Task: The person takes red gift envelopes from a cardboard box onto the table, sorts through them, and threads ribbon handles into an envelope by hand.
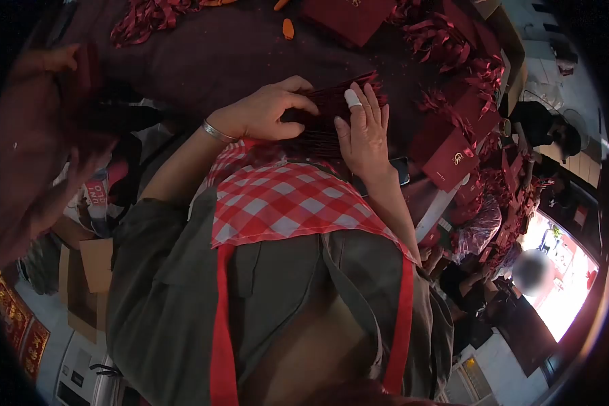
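A stack of thin dark red flat pieces [328, 111], perhaps folded paper bags, sits between my hands just above my apron. My left hand [271, 111], with a silver bangle at the wrist, curls its fingers and thumb against the stack's left side. On the right side, my right hand [367, 128] presses with long, nearly straight fingers, one wrapped in white. Some fingertips and the lower part of the stack are hidden.
Dark red cloth [203, 51] covers the table. Dark red bags with gold print [451, 160] and ribbon bundles [446, 44] lie along the right. An orange piece [288, 28] lies ahead. Another person's hand [61, 59] is at far left; a cardboard box [84, 284] stands lower left.
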`<state>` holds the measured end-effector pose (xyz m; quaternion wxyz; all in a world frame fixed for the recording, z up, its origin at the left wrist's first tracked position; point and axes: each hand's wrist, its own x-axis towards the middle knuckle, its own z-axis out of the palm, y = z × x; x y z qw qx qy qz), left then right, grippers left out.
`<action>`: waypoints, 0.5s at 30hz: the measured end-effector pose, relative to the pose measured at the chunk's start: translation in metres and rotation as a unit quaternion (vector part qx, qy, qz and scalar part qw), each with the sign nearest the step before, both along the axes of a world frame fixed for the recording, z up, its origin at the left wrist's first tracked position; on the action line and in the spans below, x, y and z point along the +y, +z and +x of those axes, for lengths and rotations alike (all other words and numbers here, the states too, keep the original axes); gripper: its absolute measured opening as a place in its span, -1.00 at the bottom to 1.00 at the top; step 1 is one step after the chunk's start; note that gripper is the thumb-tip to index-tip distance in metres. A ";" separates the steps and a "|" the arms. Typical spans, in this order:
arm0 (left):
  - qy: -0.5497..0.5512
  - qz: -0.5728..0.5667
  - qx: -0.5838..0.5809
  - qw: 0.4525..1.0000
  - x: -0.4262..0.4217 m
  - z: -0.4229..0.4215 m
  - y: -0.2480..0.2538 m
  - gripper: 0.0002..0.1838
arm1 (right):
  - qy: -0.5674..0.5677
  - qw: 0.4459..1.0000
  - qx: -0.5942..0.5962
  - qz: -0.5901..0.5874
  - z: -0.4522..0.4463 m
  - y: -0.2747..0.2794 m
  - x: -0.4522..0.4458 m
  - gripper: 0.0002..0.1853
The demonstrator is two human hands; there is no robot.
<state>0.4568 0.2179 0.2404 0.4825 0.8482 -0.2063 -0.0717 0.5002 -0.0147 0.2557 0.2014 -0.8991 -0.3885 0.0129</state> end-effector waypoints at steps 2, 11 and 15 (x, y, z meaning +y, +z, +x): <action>-0.032 0.014 0.077 0.996 0.002 0.001 0.005 -0.52 | 0.003 1.000 -0.007 0.000 0.000 0.001 0.000 -0.56; -0.026 0.036 0.045 0.998 -0.002 -0.002 0.002 -0.46 | 0.005 1.000 -0.008 -0.002 0.003 -0.001 0.001 -0.63; -0.017 0.032 0.036 0.999 -0.004 -0.003 0.000 -0.57 | 0.005 1.000 -0.008 0.010 0.003 -0.002 -0.001 -0.64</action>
